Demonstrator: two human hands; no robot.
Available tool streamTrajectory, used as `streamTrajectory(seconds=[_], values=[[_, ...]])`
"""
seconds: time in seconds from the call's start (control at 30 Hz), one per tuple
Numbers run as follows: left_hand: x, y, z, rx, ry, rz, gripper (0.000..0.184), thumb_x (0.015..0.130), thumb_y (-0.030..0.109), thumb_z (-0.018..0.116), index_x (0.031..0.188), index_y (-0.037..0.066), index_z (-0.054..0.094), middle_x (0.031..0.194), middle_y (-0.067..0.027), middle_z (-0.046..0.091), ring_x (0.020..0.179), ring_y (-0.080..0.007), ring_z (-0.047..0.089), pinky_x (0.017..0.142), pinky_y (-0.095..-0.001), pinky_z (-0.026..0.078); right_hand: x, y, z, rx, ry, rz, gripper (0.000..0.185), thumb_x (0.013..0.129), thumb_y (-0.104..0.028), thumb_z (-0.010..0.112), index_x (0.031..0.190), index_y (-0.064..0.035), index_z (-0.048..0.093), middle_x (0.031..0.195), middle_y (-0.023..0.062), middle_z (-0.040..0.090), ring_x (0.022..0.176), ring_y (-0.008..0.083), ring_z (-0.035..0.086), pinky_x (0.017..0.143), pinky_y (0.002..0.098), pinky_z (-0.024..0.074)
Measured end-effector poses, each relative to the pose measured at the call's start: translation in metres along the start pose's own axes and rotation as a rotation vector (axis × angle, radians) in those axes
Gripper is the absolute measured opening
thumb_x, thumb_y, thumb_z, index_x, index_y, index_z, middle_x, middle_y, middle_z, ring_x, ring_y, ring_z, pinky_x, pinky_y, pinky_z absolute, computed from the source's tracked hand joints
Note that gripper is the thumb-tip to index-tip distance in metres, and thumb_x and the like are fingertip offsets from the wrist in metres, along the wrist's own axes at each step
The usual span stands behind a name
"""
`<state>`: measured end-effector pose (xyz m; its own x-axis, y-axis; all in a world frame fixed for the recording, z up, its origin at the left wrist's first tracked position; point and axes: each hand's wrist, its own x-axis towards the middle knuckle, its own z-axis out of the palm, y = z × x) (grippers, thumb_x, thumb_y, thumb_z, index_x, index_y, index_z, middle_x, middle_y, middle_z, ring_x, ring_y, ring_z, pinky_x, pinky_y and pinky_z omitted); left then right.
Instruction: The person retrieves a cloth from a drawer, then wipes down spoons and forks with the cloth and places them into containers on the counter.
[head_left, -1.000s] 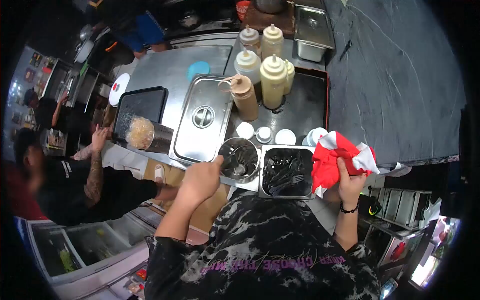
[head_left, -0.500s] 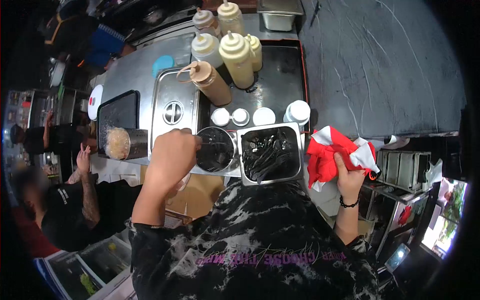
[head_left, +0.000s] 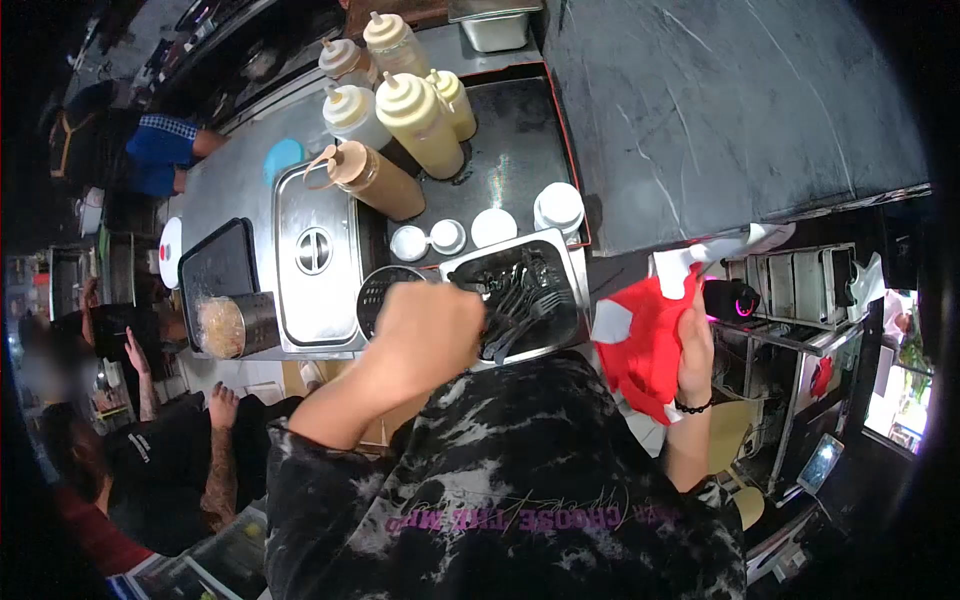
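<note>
My left hand (head_left: 425, 335) is closed above the gap between a round perforated metal holder (head_left: 385, 295) and a square steel container (head_left: 572, 300). Whatever its fingers hold is hidden. Black plastic forks (head_left: 525, 305) and other black utensils lie in the square container. At the right, my right hand (head_left: 695, 350) grips a red and white cloth (head_left: 642, 335), which hangs in front of the palm. Small white lidded containers (head_left: 494, 228) stand just behind the square container.
Squeeze bottles (head_left: 418, 125) stand on a dark tray (head_left: 510, 140). Left of them are a lidded steel pan (head_left: 318, 255), a black tray (head_left: 215, 265) and a metal cylinder (head_left: 258, 322). A dark counter (head_left: 720, 120) lies right. People (head_left: 160, 460) stand at the left.
My left hand has moved right, from the round holder toward the square container. My right hand still holds the cloth, which has turned and hangs lower. The view has shifted.
</note>
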<state>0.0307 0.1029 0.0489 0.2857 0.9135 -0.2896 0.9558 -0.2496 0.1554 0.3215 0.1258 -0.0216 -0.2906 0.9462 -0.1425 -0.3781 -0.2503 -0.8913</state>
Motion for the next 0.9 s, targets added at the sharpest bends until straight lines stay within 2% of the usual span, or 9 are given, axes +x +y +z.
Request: streamTrajectory(seconds=[0.1, 0.17, 0.2, 0.23, 0.27, 0.37, 0.63, 0.7, 0.9], values=[[0.016, 0.012, 0.027, -0.051, -0.02, -0.049, 0.018, 0.071, 0.019, 0.06, 0.06, 0.005, 0.061, 0.057, -0.013, 0.058, 0.055, -0.0293, 0.06, 0.052, -0.0372, 0.047, -0.008, 0.002, 0.001, 0.104, 0.113, 0.05, 0.051, 0.092, -0.03, 0.046, 0.131, -0.0014, 0.03, 0.115, 0.0105, 0.051, 0.098, 0.0176, 0.053, 0.086, 0.031, 0.0423], [0.024, 0.01, 0.042, -0.037, -0.077, -0.09, 0.013, 0.07, 0.014, 0.059, 0.061, 0.005, 0.062, 0.059, -0.0131, 0.059, 0.056, -0.0278, 0.062, 0.052, -0.0363, 0.049, -0.016, 0.01, -0.014, 0.278, -0.009, 0.197, 0.046, 0.093, -0.037, 0.039, 0.125, -0.003, 0.037, 0.1, 0.0129, 0.057, 0.083, 0.0203, 0.057, 0.071, 0.0327, 0.0477], [0.03, 0.0, 0.053, -0.019, 0.119, -0.05, 0.011, 0.07, 0.013, 0.058, 0.063, 0.005, 0.062, 0.061, -0.0136, 0.06, 0.058, -0.0279, 0.062, 0.052, -0.0361, 0.05, -0.014, 0.018, -0.025, 0.35, -0.094, 0.232, 0.047, 0.093, -0.043, 0.035, 0.118, -0.0039, 0.043, 0.088, 0.0158, 0.058, 0.072, 0.0229, 0.057, 0.058, 0.033, 0.0465], [0.038, -0.007, 0.063, -0.001, 0.321, -0.014, 0.01, 0.07, 0.011, 0.058, 0.065, 0.005, 0.063, 0.063, -0.0142, 0.061, 0.06, -0.028, 0.063, 0.052, -0.036, 0.05, -0.015, 0.041, -0.037, 0.351, -0.087, 0.23, 0.047, 0.093, -0.043, 0.035, 0.118, -0.0039, 0.043, 0.088, 0.0158, 0.058, 0.072, 0.0229, 0.057, 0.058, 0.033, 0.0465], [0.047, -0.009, 0.07, 0.001, 0.198, -0.041, 0.011, 0.073, 0.011, 0.056, 0.067, 0.004, 0.063, 0.074, -0.0159, 0.062, 0.063, -0.0289, 0.063, 0.055, -0.0372, 0.051, -0.014, 0.071, -0.051, 0.409, -0.126, 0.161, 0.048, 0.092, -0.044, 0.035, 0.117, -0.0036, 0.044, 0.086, 0.0169, 0.057, 0.072, 0.0233, 0.056, 0.059, 0.0323, 0.0454], [0.069, 0.008, 0.101, 0.072, -0.004, -0.049, 0.009, 0.07, 0.007, 0.056, 0.068, 0.004, 0.064, 0.073, -0.0136, 0.061, 0.067, -0.0268, 0.063, 0.055, -0.0346, 0.051, -0.008, 0.061, -0.034, 0.65, -0.18, 0.233, 0.053, 0.092, -0.048, 0.033, 0.111, -0.0003, 0.047, 0.084, 0.0175, 0.056, 0.072, 0.0242, 0.054, 0.06, 0.03, 0.0432], [0.08, 0.034, 0.147, 0.263, -0.085, -0.237, 0.015, 0.075, 0.013, 0.056, 0.079, 0.007, 0.068, 0.088, -0.0102, 0.062, 0.082, -0.0219, 0.062, 0.06, -0.0286, 0.05, -0.011, 0.036, -0.029, 0.673, -0.162, 0.435, 0.055, 0.092, -0.047, 0.031, 0.106, 0.0028, 0.05, 0.087, 0.0158, 0.056, 0.078, 0.0246, 0.055, 0.069, 0.0313, 0.0438], [0.08, 0.034, 0.147, 0.2, -0.031, -0.269, 0.012, 0.072, 0.012, 0.056, 0.072, 0.005, 0.067, 0.083, -0.0129, 0.062, 0.077, -0.023, 0.063, 0.058, -0.0323, 0.051, -0.01, 0.032, -0.03, 0.699, -0.07, 0.452, 0.052, 0.092, -0.045, 0.032, 0.107, 0.0016, 0.048, 0.087, 0.0151, 0.056, 0.078, 0.0229, 0.055, 0.069, 0.0308, 0.0436], [0.076, 0.021, 0.134, -0.032, 0.024, -0.446, 0.016, 0.067, 0.014, 0.057, 0.073, 0.002, 0.066, 0.085, -0.0173, 0.064, 0.078, -0.0278, 0.064, 0.065, -0.0376, 0.052, -0.002, 0.025, -0.039, 0.597, -0.15, 0.48, 0.048, 0.092, -0.044, 0.036, 0.11, -0.0022, 0.049, 0.091, 0.0136, 0.058, 0.08, 0.022, 0.056, 0.07, 0.0305, 0.0445]])
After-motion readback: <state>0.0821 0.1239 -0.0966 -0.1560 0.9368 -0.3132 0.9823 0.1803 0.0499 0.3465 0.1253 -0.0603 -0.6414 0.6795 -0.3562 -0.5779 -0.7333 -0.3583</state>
